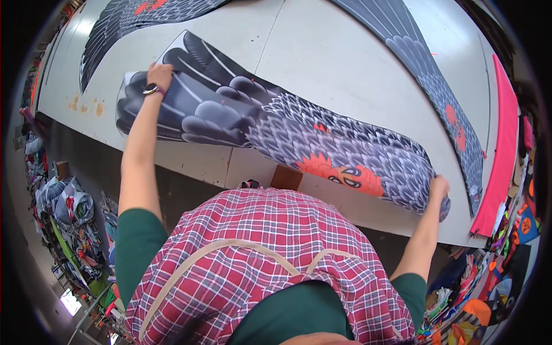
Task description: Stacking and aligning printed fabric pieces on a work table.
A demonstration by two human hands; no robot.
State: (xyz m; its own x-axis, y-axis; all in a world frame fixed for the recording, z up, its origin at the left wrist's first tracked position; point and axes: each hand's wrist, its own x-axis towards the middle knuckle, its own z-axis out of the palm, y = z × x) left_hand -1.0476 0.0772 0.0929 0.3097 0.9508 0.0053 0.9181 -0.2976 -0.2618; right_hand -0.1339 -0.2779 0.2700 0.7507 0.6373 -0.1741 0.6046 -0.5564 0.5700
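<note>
A long fabric piece printed with grey and black feathers and a red-crested bird face stretches between my hands above the table. My left hand, with a watch at its wrist, is closed on the wide wing-like end, which has a pale border. At the narrow right end, my right hand is closed on the fabric's edge. Behind the near layer lies a matching dark feathered layer; I cannot tell whether the two are joined or folded from one piece.
On the white table lie another feathered piece at the far left and a long one at the right. A bright pink strip runs along the right edge. Piled fabrics stand at the left, with more at the lower right.
</note>
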